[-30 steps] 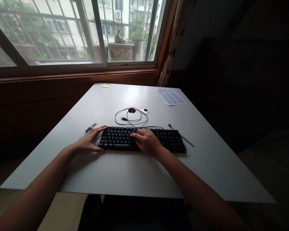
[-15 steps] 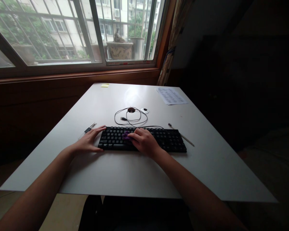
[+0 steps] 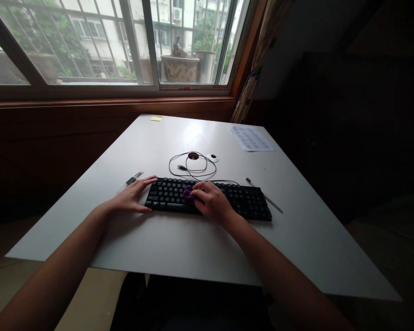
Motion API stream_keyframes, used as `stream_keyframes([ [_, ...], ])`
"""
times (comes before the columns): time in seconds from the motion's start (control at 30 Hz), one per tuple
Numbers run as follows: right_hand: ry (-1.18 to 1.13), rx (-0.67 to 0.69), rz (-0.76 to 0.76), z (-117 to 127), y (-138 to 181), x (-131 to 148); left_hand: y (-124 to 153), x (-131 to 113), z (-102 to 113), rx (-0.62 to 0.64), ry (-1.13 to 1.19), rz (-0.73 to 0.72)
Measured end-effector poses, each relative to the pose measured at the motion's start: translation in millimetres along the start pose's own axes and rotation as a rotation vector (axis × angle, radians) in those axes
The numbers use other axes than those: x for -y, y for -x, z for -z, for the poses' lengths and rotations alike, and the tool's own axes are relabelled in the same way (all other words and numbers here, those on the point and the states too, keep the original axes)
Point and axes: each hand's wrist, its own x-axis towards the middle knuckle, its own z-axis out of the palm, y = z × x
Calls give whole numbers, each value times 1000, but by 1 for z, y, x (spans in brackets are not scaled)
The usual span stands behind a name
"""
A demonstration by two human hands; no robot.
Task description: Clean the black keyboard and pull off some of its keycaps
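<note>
A black keyboard point(image 3: 248, 202) lies across the white table in front of me. My left hand point(image 3: 131, 196) grips its left end, thumb at the front corner and fingers at the back corner. Pinched in my right hand point(image 3: 211, 201) is a crumpled purple cloth point(image 3: 188, 192), pressed on the keys left of the keyboard's middle. My right hand and the cloth hide some of the keys. The keyboard's thin black cable point(image 3: 212, 174) is coiled behind it, with a USB plug point(image 3: 182, 168) on top.
A slim brush-like stick point(image 3: 273, 203) lies by the keyboard's right end. Beside my left hand is a small black-and-metal tool point(image 3: 131, 181). Farther back are a cable hole point(image 3: 193, 156), its white cover point(image 3: 213, 158), printed sheets point(image 3: 251, 139) and yellow sticky notes point(image 3: 156, 118).
The whole view has shifted a little. My right hand with the purple cloth has moved slightly right over the keys. My left hand stays at the keyboard's left end.
</note>
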Motion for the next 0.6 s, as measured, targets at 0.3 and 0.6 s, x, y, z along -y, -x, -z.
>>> stream_keyframes([
  [0.3,-29,9,17,-4,-11,4,0,1,-3,-32,14,-18],
  [0.6,-30,-7,162,-20,-42,21,1,-1,-2,-37,-39,-37],
])
